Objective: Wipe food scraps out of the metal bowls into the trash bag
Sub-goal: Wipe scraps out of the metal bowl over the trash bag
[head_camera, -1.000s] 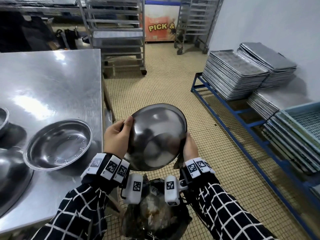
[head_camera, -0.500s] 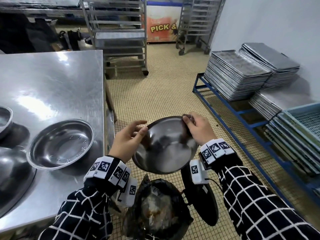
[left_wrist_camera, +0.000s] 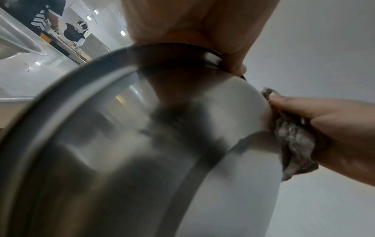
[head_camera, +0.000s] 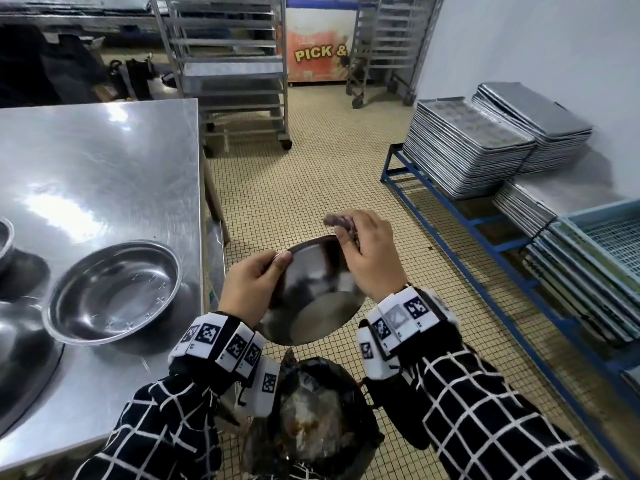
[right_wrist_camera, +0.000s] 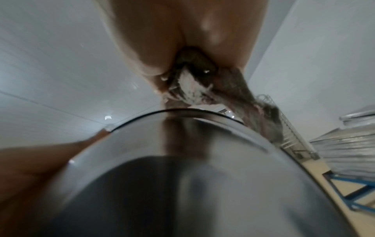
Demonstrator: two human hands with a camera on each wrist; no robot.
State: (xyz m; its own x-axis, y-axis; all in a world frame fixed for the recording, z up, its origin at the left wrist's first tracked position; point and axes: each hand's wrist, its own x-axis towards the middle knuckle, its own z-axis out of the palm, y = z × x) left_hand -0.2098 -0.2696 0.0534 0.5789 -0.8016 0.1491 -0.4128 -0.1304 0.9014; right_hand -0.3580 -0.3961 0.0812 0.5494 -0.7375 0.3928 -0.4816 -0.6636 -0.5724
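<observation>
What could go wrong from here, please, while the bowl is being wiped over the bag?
1. The left hand grips the bowl by one rim only; a push from the rag in the right hand could twist it loose.
2. The bowl tilts toward the person above the bag, whose mouth looks narrow, so scraps may land on the floor or sleeves.

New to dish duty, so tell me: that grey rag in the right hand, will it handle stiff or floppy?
Probably floppy: the rag bunches and droops from the right hand. Likely light, since a finger pinch carries it. Glints beside it in the right wrist view suggest it is damp.
</observation>
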